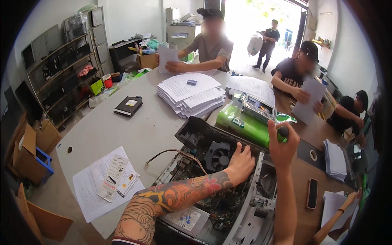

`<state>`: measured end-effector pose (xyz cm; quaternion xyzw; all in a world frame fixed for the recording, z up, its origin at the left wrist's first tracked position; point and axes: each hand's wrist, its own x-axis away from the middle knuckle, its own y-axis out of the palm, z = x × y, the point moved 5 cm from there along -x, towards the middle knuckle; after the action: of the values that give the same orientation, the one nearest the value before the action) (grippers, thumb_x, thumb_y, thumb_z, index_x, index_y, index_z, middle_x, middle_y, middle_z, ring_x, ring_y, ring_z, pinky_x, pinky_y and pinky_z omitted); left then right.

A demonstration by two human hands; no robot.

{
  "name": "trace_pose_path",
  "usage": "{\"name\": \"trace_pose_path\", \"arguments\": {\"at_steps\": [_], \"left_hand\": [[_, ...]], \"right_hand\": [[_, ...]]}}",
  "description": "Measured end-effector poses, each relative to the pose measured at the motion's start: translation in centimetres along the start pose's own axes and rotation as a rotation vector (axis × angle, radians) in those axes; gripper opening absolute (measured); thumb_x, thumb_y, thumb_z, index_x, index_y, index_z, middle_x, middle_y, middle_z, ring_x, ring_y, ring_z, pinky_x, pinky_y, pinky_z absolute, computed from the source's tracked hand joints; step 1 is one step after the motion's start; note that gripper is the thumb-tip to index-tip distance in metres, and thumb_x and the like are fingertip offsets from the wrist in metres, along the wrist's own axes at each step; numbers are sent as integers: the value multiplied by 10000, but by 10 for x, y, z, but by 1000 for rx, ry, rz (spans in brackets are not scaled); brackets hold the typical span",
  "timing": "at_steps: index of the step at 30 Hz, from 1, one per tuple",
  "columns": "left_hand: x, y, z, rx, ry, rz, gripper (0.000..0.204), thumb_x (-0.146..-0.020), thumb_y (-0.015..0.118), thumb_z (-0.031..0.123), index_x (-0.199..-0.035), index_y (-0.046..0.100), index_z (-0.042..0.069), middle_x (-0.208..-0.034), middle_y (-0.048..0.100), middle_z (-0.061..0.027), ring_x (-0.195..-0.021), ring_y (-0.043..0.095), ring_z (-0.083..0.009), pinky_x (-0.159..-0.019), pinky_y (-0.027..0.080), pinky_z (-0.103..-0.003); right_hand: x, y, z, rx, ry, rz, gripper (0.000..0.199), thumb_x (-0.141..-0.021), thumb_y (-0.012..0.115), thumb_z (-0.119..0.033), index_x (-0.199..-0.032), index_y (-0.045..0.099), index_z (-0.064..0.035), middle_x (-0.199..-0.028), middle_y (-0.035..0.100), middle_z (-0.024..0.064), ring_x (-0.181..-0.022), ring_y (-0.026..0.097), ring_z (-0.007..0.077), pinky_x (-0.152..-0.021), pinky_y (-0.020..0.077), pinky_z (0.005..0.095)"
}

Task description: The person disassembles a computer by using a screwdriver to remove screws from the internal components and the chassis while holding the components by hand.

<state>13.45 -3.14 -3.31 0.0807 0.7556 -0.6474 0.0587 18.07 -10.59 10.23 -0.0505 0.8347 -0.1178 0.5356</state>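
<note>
An opened desktop computer case (261, 192) lies before me, its circuit board and wiring exposed. My tattooed left arm reaches across it, and my left hand (241, 163) rests beside the black cooling fan (217, 156), fingers stretched and slightly bent against the inner parts. To its right, my right hand (283, 145) is raised at the case's right edge, closed round a screwdriver with a black rounded handle (282, 131); its shaft is hidden. A loose cable (175, 150) curves out over the left side. Small blue bits (188, 218) lie on a labelled metal unit at the near end.
Beyond the case are a green package (241, 122), a metal drive (259, 107) and a paper stack (190, 92). An optical drive (128, 106) and plastic packet (112, 178) lie left; a phone (312, 193) and tape roll (313, 155) right. Other people handle papers around the table.
</note>
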Motion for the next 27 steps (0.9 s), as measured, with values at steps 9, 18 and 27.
{"name": "trace_pose_path", "arguments": {"at_steps": [9, 18, 27], "left_hand": [[0, -4, 1, 50, -21, 60, 302, -776, 687, 190, -1022, 666, 17, -1089, 635, -144, -1186, 495, -282, -1092, 247, -553], [0, -11, 3, 87, 39, -3, 296, -761, 699, 165, -1018, 672, 21, -1078, 639, -132, -1156, 528, -273, -1087, 291, -543], [-3, -9, 4, 39, 38, 5, 372, -732, 738, 200, -1052, 636, 37, -1087, 621, -131, -1153, 521, -276, -1074, 310, -528]], "right_hand": [[-2, -3, 1, -19, -7, 32, 332, -841, 789, -205, -685, 559, -22, -570, 506, 60, -489, 452, 151, -489, 349, 299], [-4, -5, -1, -6, 21, 19, 337, -829, 801, -214, -681, 564, -27, -563, 496, 59, -486, 443, 152, -484, 352, 307], [-4, -6, -1, 2, 9, 15, 339, -824, 801, -205, -680, 553, -24, -568, 485, 60, -488, 446, 168, -483, 352, 316]]}}
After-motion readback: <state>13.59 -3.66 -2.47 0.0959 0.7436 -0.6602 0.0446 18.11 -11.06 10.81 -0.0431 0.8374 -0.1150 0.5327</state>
